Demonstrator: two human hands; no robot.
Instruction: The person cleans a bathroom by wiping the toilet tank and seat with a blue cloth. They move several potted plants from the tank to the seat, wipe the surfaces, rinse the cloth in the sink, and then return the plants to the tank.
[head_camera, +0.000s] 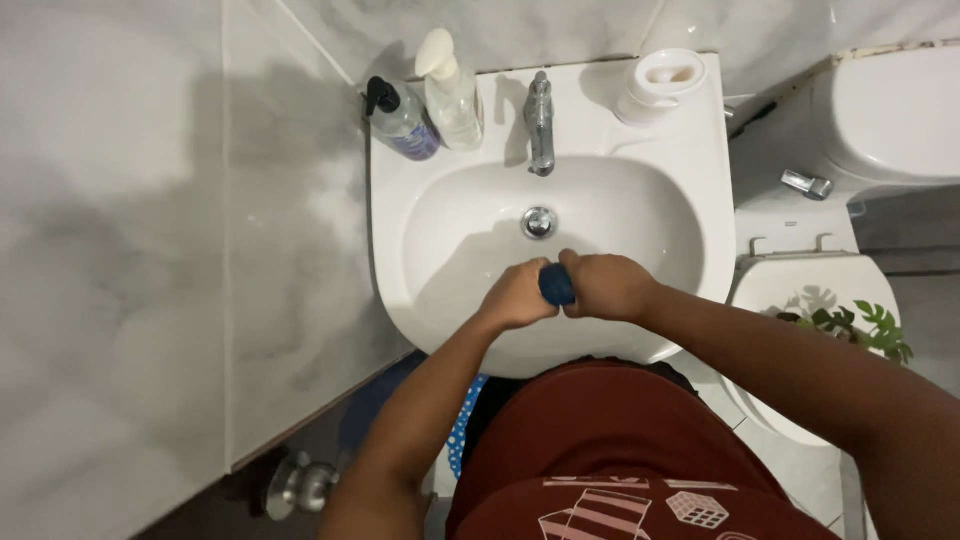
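Observation:
Over the front of a white sink (430, 190), my left hand (515, 296) and my right hand (608, 286) meet, both closed around a small dark blue object (556, 285). Only a short blue part shows between the two fists, so its shape stays unclear. The hands hover above the basin, just in front of the metal drain (538, 222). The chrome tap (540, 125) stands behind the drain, and no water is visible running.
A purple pump bottle (400, 120) and a clear pump bottle (450, 92) stand at the sink's back left, a white holder (660, 82) at the back right. A toilet (830, 300) with a leaf-patterned lid is on the right. Marble wall on the left.

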